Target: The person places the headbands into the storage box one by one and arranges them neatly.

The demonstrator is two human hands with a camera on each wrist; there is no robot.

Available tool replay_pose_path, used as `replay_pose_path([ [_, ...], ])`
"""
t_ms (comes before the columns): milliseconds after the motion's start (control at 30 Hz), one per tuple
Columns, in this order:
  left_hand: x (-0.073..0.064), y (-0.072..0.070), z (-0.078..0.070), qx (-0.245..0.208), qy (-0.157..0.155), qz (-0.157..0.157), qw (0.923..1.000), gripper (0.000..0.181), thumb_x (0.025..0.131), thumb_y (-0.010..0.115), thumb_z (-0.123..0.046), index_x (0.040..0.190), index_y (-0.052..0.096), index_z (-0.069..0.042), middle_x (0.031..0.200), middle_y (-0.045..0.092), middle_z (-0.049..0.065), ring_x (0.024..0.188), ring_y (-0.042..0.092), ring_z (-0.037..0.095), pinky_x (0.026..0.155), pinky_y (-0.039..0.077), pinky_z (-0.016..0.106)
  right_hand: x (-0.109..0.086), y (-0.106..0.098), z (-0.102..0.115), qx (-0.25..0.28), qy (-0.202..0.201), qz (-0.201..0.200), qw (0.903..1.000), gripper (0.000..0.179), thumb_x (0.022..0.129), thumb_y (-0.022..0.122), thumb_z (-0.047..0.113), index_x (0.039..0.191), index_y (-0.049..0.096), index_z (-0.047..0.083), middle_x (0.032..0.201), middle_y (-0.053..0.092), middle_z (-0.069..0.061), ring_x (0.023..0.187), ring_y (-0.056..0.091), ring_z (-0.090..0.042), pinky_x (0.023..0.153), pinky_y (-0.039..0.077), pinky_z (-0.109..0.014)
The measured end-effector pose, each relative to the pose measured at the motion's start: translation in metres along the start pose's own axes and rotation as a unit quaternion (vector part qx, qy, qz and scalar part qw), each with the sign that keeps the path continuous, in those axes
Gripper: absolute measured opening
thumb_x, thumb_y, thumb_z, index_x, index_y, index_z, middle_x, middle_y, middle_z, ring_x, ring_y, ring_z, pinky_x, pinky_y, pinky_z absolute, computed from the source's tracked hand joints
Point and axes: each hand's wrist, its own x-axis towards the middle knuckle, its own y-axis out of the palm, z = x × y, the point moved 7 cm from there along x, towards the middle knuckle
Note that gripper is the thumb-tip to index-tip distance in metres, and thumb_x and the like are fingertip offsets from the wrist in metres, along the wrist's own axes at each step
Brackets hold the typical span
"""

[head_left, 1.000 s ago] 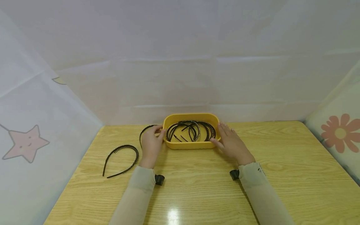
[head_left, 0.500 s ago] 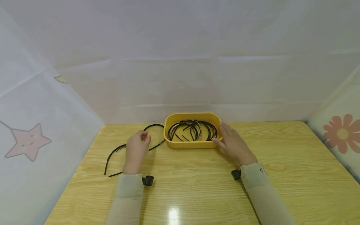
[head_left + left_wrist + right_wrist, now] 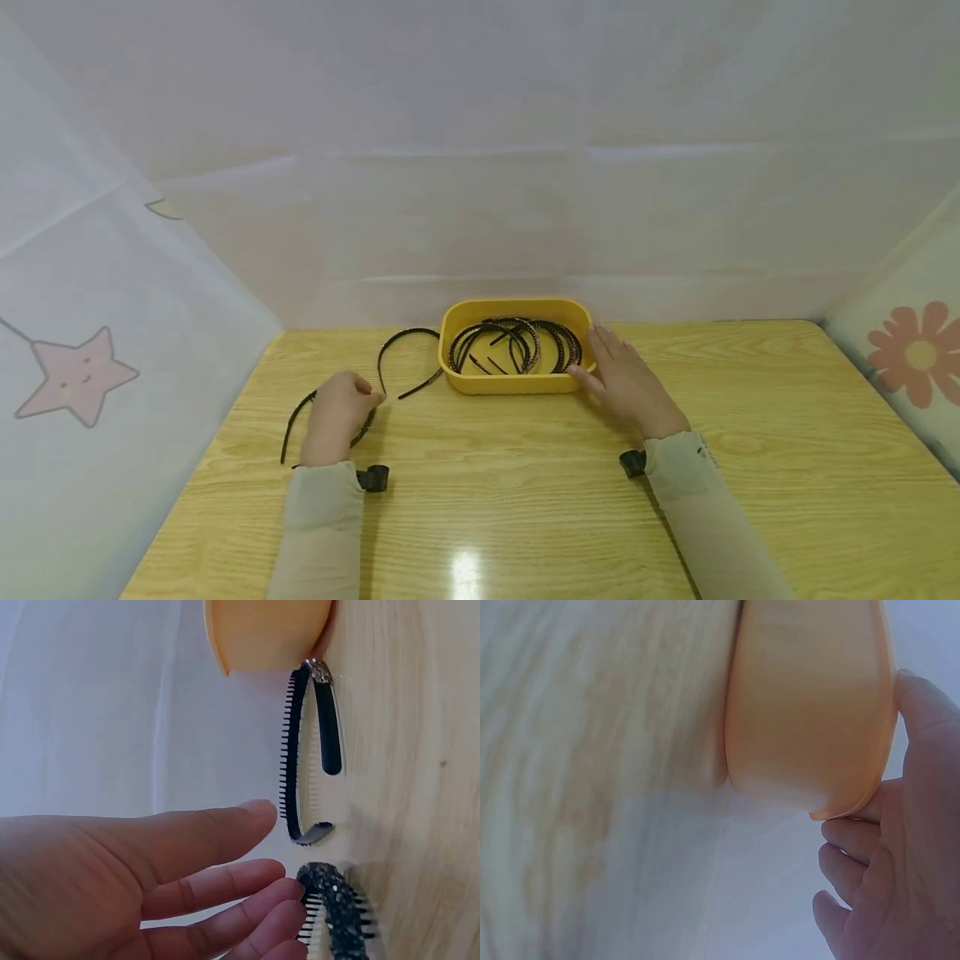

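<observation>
My left hand (image 3: 337, 417) is over a black toothed headband (image 3: 291, 425) on the left of the table, hiding part of it. In the left wrist view the thumb and fingers are apart, the fingertips right at the sparkly band (image 3: 334, 904) of that headband. A second headband (image 3: 382, 354) lies farther back, against the left end of a yellow plastic box (image 3: 510, 385). Several black headbands (image 3: 558, 342) lie inside the box. My right hand (image 3: 630, 383) holds the box's right front corner, thumb at the rim (image 3: 891, 697) and fingers along the right end.
The wood-grain table (image 3: 525, 500) meets a pale cloth wall (image 3: 480, 208) just behind the box. More cloth with printed pictures, a star (image 3: 82, 375) and a flower (image 3: 918, 354), borders the left and right sides.
My left hand has moved from the box's left end leftward and toward me, over the nearer headband. The farther headband stays by the box. My right hand stays at the box.
</observation>
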Motion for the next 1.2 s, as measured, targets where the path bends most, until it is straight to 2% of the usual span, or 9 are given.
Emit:
replay_pose_path([
  [33,0.0,0.0,0.002,0.001,-0.005,0.001,1.0,0.031,0.097,0.069,-0.019,0.111,0.068,0.008,0.113,0.067,0.027,0.092,0.065,0.037,0.077,0.056,0.05,0.0,0.0,0.0,0.0,0.001,0.001,1.0,0.086,0.106,0.036,0.058,0.159,0.013,-0.006,0.166,0.013,-0.024,0.154,0.013,-0.04,0.124,0.012,-0.056],
  [100,0.0,0.001,0.006,0.002,-0.02,0.01,0.9997,0.025,0.096,0.071,-0.02,0.089,0.068,0.004,0.087,0.067,0.019,0.072,0.061,0.028,0.065,0.053,0.042,0.0,0.001,-0.001,0.0,0.002,0.003,1.0,0.087,0.106,0.036,0.059,0.16,0.013,-0.006,0.167,0.012,-0.024,0.154,0.013,-0.04,0.124,0.012,-0.056],
  [200,0.001,0.004,0.012,0.002,-0.034,0.026,0.9991,0.04,0.094,0.074,-0.021,0.061,0.054,-0.01,0.056,0.046,0.001,0.052,0.039,0.015,0.051,0.039,0.031,0.0,0.002,-0.002,0.0,0.003,0.004,1.0,0.087,0.106,0.035,0.059,0.16,0.012,-0.005,0.167,0.012,-0.023,0.154,0.013,-0.039,0.124,0.011,-0.055],
  [267,0.002,0.006,0.015,0.003,-0.038,0.038,0.9985,0.052,0.093,0.075,-0.021,0.053,0.042,-0.017,0.05,0.03,-0.005,0.048,0.027,0.012,0.049,0.031,0.028,0.001,0.002,-0.002,0.0,0.001,0.002,1.0,0.087,0.106,0.035,0.059,0.16,0.013,-0.005,0.167,0.013,-0.024,0.154,0.013,-0.039,0.124,0.012,-0.056],
  [300,0.003,0.007,0.016,0.003,-0.037,0.042,0.9985,0.054,0.092,0.075,-0.021,0.051,0.04,-0.018,0.049,0.028,-0.006,0.048,0.025,0.011,0.048,0.029,0.027,0.001,0.002,-0.002,0.001,0.001,0.002,1.0,0.087,0.106,0.035,0.059,0.16,0.013,-0.005,0.167,0.013,-0.024,0.154,0.012,-0.039,0.124,0.011,-0.056],
  [667,0.011,0.012,0.022,-0.002,-0.018,0.04,0.999,0.056,0.091,0.075,-0.014,0.053,0.034,-0.018,0.051,0.023,-0.006,0.049,0.021,0.011,0.052,0.029,0.026,0.002,0.002,-0.001,0.002,0.0,0.005,1.0,0.087,0.106,0.036,0.058,0.16,0.011,-0.005,0.167,0.012,-0.024,0.154,0.011,-0.038,0.124,0.011,-0.055],
  [967,0.004,-0.005,0.014,-0.003,-0.011,0.006,0.9999,0.056,0.094,0.069,-0.012,0.058,0.027,-0.018,0.056,0.018,-0.005,0.051,0.018,0.012,0.049,0.021,0.025,0.002,0.002,-0.003,0.002,0.002,0.005,1.0,0.087,0.106,0.036,0.059,0.16,0.011,-0.005,0.167,0.012,-0.024,0.154,0.012,-0.039,0.124,0.013,-0.057],
  [1100,0.0,-0.011,0.01,0.007,-0.014,0.001,0.9999,0.039,0.096,0.067,-0.015,0.066,0.042,-0.013,0.062,0.034,-0.001,0.056,0.034,0.016,0.054,0.032,0.031,0.002,0.002,-0.003,0.002,0.001,0.006,1.0,0.088,0.106,0.035,0.06,0.16,0.012,-0.006,0.166,0.013,-0.025,0.154,0.012,-0.04,0.123,0.013,-0.058],
  [1200,-0.002,-0.015,0.008,0.014,-0.015,-0.005,0.9998,0.019,0.098,0.066,-0.018,0.086,0.059,-0.005,0.081,0.057,0.01,0.07,0.052,0.024,0.062,0.044,0.038,0.002,0.002,-0.003,0.001,0.001,0.006,1.0,0.088,0.106,0.035,0.06,0.16,0.013,-0.006,0.166,0.013,-0.025,0.154,0.012,-0.04,0.123,0.013,-0.058],
])
